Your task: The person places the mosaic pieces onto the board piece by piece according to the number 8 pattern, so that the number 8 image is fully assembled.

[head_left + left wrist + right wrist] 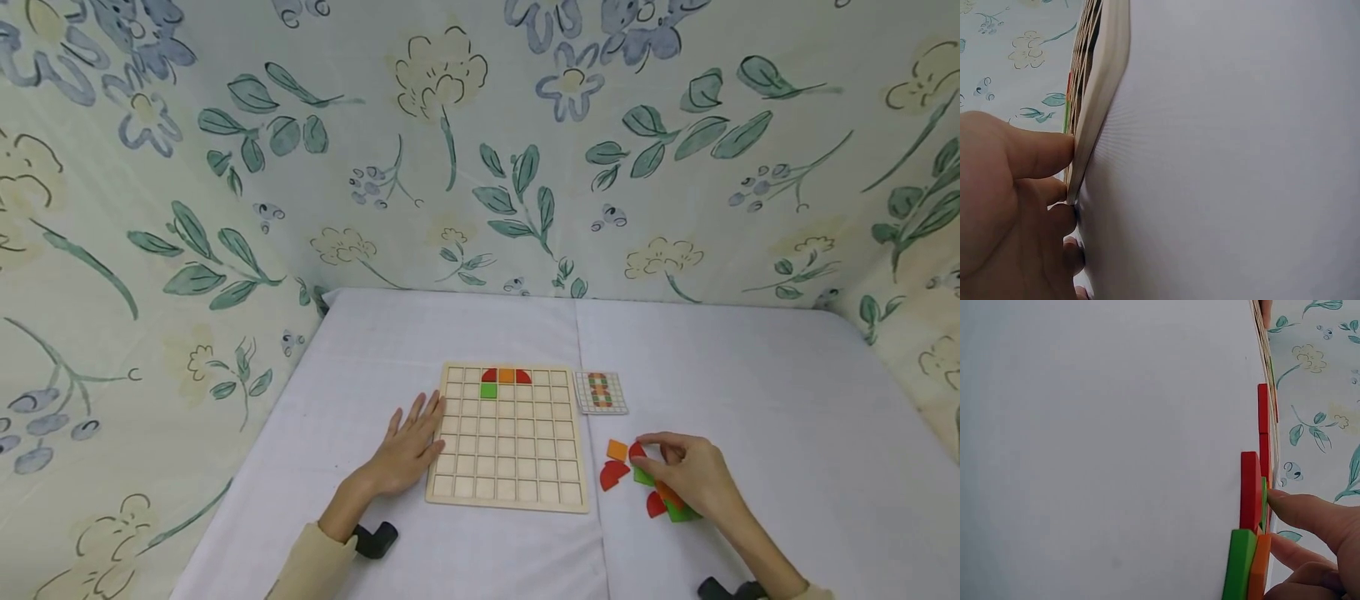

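A wooden grid board (pixel 507 450) lies on the table with two red quarter-circle pieces, an orange square (pixel 507 376) between them in the top row, and a green square (pixel 489 391) below. My left hand (pixel 405 450), fingers extended, rests against the board's left edge; the left wrist view shows the thumb (pixel 1041 153) touching its side. To the board's right, my right hand (pixel 693 475) pinches a red quarter-circle piece (pixel 637 451) between thumb and index finger. Beneath this hand lie green and orange pieces (pixel 667 493), partly hidden.
Loose on the cloth are an orange square (pixel 617 450), overlapping red pieces (pixel 611 476) and another red piece (pixel 656 505). A pattern card (pixel 602 393) lies beside the board's upper right corner. Floral fabric (pixel 517 150) hangs behind the white-covered table (pixel 675 350).
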